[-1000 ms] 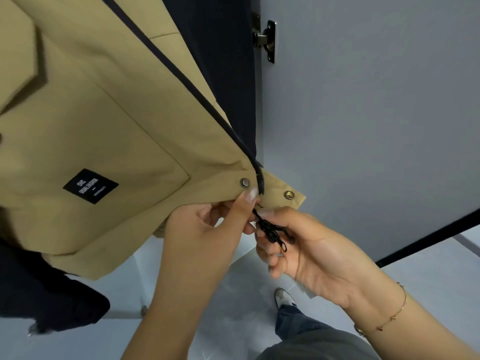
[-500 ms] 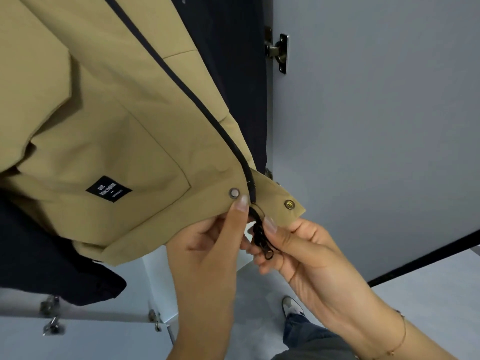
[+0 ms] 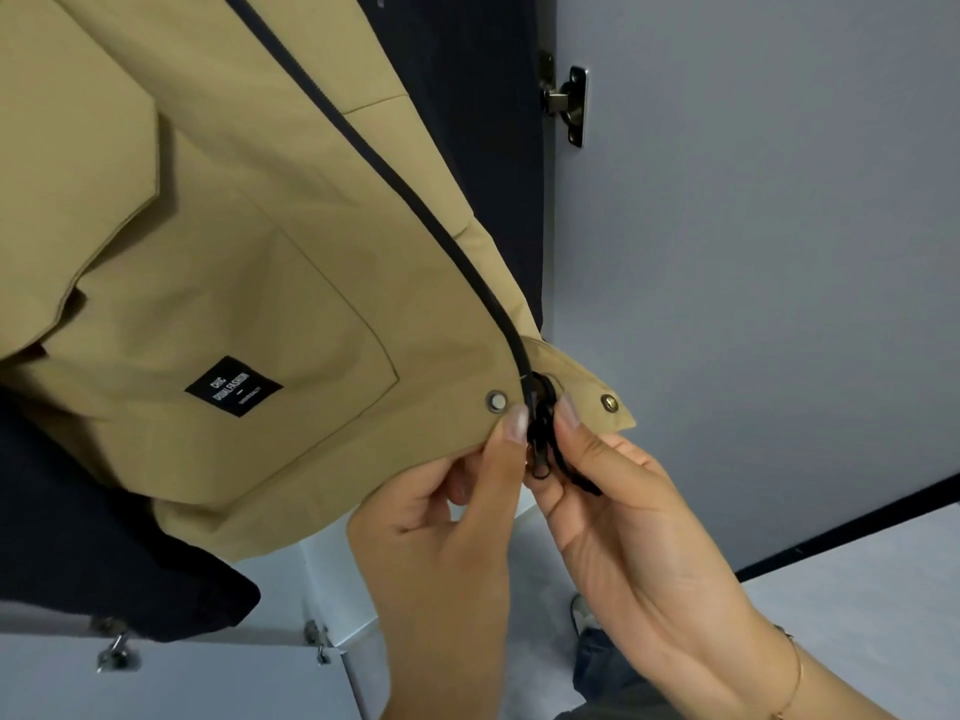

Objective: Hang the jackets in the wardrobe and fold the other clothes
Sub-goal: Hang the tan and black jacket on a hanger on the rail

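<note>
I count two hands, the left hand (image 3: 441,517) at six o'clock and the right hand (image 3: 639,522) at five. I see one tan jacket (image 3: 218,241) at ten o'clock carrying two snap studs, one silver stud (image 3: 497,401) and one brass stud (image 3: 609,402), plus one black label (image 3: 234,386). I also count one door hinge (image 3: 569,103) at one o'clock and one shoe (image 3: 583,611) at five.

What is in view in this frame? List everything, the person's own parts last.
tan jacket: one, tan, upper left, hem held
zip: one, black, down the jacket front to the hem
snap buttons: two, metal, either side of the zip end
label: one, black, on the pocket
dark garment: one, navy, behind the jacket
wardrobe door: one, grey, right
hinge: one, metal, door edge
left hand: pinches the hem
right hand: pinches the zip end
bracelet: one, thin, right wrist
</note>
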